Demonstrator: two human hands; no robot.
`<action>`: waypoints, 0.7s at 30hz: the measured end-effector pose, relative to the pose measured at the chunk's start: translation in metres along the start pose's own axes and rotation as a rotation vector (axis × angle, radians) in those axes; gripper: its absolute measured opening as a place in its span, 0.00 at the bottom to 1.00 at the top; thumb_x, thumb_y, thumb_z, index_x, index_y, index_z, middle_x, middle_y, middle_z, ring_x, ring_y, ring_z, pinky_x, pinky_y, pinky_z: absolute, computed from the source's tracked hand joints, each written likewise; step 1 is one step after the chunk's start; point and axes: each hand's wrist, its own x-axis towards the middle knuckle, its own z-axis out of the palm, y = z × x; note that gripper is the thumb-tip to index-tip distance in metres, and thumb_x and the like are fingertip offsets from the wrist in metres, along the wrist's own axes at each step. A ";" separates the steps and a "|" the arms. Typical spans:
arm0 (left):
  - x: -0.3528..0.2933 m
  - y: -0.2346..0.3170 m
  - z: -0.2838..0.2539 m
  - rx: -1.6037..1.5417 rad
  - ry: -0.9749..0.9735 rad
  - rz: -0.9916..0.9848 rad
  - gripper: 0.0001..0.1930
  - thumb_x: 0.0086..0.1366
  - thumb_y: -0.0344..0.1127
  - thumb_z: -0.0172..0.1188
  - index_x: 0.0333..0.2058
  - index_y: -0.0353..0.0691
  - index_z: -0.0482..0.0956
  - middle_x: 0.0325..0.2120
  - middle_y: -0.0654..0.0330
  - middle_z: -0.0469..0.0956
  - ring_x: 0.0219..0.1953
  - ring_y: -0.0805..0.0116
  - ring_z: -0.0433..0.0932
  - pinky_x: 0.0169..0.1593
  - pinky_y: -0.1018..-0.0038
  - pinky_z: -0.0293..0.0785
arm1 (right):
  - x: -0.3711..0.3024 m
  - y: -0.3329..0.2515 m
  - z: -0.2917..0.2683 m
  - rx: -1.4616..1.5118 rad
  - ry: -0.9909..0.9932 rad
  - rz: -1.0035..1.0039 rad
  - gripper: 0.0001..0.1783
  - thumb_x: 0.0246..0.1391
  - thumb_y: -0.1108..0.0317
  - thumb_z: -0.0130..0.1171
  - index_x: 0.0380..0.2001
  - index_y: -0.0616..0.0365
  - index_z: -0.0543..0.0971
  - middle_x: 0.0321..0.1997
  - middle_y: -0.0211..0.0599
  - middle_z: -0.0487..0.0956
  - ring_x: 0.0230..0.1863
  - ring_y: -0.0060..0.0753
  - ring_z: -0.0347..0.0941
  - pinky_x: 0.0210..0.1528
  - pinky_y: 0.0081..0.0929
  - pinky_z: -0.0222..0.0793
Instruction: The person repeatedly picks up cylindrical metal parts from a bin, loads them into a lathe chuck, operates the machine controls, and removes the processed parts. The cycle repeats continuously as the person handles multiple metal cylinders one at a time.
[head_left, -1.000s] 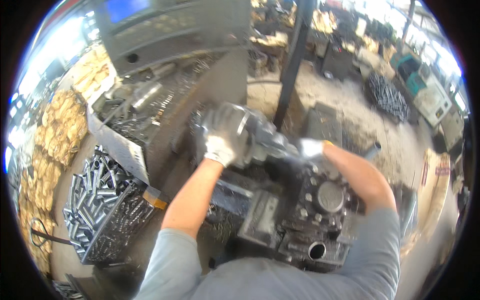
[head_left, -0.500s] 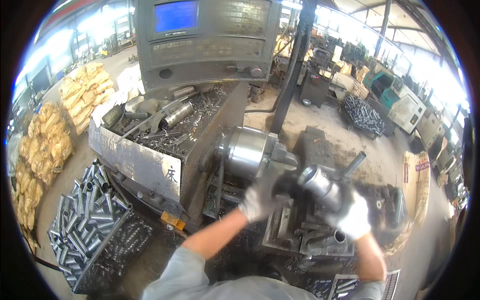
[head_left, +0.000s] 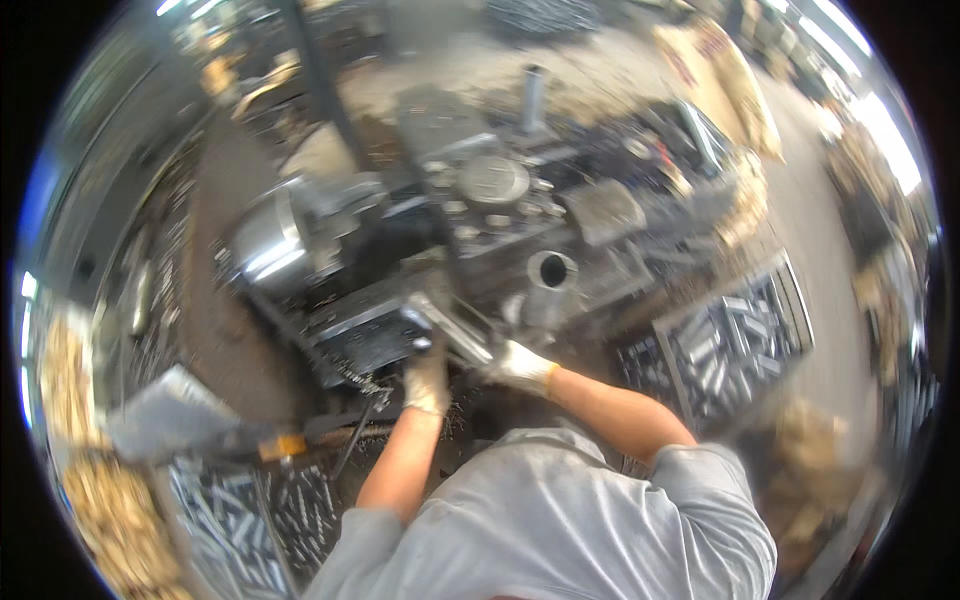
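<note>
My left hand [head_left: 427, 382], in a pale work glove, reaches down to the front of the lathe's carriage, beside a dark metal plate [head_left: 375, 340]. Its fingers are smeared by motion. My right hand [head_left: 522, 367], gloved too, is close by on the right. Between the hands a bright straight metal piece [head_left: 455, 330] slants toward the right glove; whether I grip it cannot be told. Just beyond the right hand a grey metal tube [head_left: 548, 295] shows its open end upward. The shiny lathe chuck [head_left: 270, 245] lies to the left, its jaws facing the carriage.
A round-topped tool post [head_left: 493, 180] and an upright lever [head_left: 532, 100] stand beyond my hands. At right is a crate [head_left: 800, 305] of short metal tubes. More tubes [head_left: 225, 520] lie at lower left, near yellowish sacks [head_left: 120, 525]. Metal chips [head_left: 370, 380] litter the lathe.
The view has swung down and to the right. My right hand, which held a shiny metal tube near the chuck, has come back toward my body. My left hand has moved away from the chuck.
</note>
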 end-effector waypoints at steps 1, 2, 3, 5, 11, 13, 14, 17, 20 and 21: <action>0.002 -0.004 -0.005 0.161 -0.055 0.114 0.24 0.70 0.41 0.66 0.61 0.38 0.76 0.42 0.58 0.84 0.44 0.62 0.82 0.50 0.63 0.80 | -0.015 -0.001 -0.011 -0.120 0.018 0.063 0.30 0.50 0.53 0.78 0.50 0.63 0.83 0.33 0.37 0.85 0.31 0.25 0.80 0.34 0.29 0.79; 0.002 -0.009 -0.013 0.237 -0.178 0.247 0.19 0.72 0.41 0.60 0.57 0.39 0.78 0.40 0.59 0.83 0.42 0.64 0.82 0.47 0.62 0.81 | -0.042 0.000 -0.023 -0.268 -0.009 0.157 0.30 0.49 0.50 0.78 0.46 0.63 0.84 0.31 0.36 0.85 0.31 0.26 0.81 0.33 0.29 0.78; 0.002 -0.014 -0.026 0.154 -0.266 0.289 0.15 0.75 0.41 0.55 0.54 0.41 0.79 0.38 0.60 0.82 0.39 0.65 0.81 0.44 0.62 0.82 | -0.071 0.000 -0.038 -0.375 -0.020 0.170 0.30 0.47 0.47 0.78 0.41 0.63 0.85 0.28 0.35 0.85 0.32 0.27 0.81 0.33 0.30 0.78; 0.003 -0.017 -0.049 -0.373 -0.447 0.145 0.15 0.79 0.43 0.49 0.51 0.43 0.81 0.39 0.60 0.83 0.39 0.67 0.82 0.44 0.61 0.83 | -0.152 0.007 -0.075 -0.544 0.115 0.271 0.24 0.51 0.52 0.73 0.43 0.60 0.89 0.32 0.44 0.88 0.32 0.37 0.83 0.36 0.39 0.78; -0.013 0.016 -0.071 -0.232 -0.275 0.279 0.25 0.82 0.53 0.48 0.60 0.38 0.77 0.50 0.53 0.84 0.49 0.60 0.85 0.52 0.60 0.84 | -0.384 0.044 -0.217 0.184 1.069 0.755 0.18 0.51 0.65 0.76 0.43 0.63 0.89 0.30 0.35 0.87 0.23 0.26 0.81 0.20 0.29 0.75; -0.017 0.032 -0.063 0.168 -0.229 0.551 0.30 0.82 0.58 0.46 0.62 0.35 0.76 0.50 0.52 0.84 0.48 0.58 0.86 0.50 0.57 0.85 | -0.398 0.038 -0.253 0.492 1.366 0.352 0.19 0.57 0.62 0.74 0.47 0.60 0.85 0.34 0.34 0.86 0.31 0.23 0.82 0.30 0.28 0.78; -0.017 0.038 -0.057 0.064 -0.258 0.442 0.32 0.82 0.60 0.45 0.62 0.34 0.75 0.50 0.52 0.84 0.48 0.58 0.86 0.49 0.55 0.86 | -0.389 0.030 -0.262 0.255 1.540 0.309 0.21 0.57 0.60 0.73 0.48 0.62 0.85 0.39 0.42 0.87 0.36 0.32 0.85 0.37 0.34 0.81; -0.017 0.044 -0.047 -0.701 -0.607 -0.006 0.34 0.83 0.62 0.44 0.62 0.31 0.75 0.49 0.51 0.83 0.47 0.58 0.85 0.49 0.54 0.86 | -0.306 -0.016 -0.249 -0.618 1.597 0.220 0.33 0.56 0.56 0.69 0.61 0.62 0.79 0.54 0.48 0.88 0.52 0.45 0.86 0.58 0.39 0.81; -0.019 0.038 -0.039 -0.422 -0.613 0.098 0.33 0.83 0.62 0.41 0.63 0.38 0.76 0.52 0.54 0.84 0.49 0.55 0.85 0.53 0.55 0.85 | -0.191 -0.072 -0.188 -0.618 0.918 -0.044 0.38 0.57 0.53 0.71 0.66 0.59 0.75 0.55 0.47 0.87 0.54 0.47 0.86 0.60 0.40 0.82; -0.019 0.037 -0.038 -0.293 -0.555 0.166 0.32 0.83 0.62 0.42 0.63 0.39 0.76 0.52 0.54 0.84 0.50 0.55 0.85 0.54 0.55 0.85 | -0.159 -0.092 -0.166 -0.753 0.657 -0.233 0.41 0.54 0.51 0.73 0.67 0.60 0.74 0.56 0.54 0.86 0.54 0.51 0.86 0.59 0.42 0.81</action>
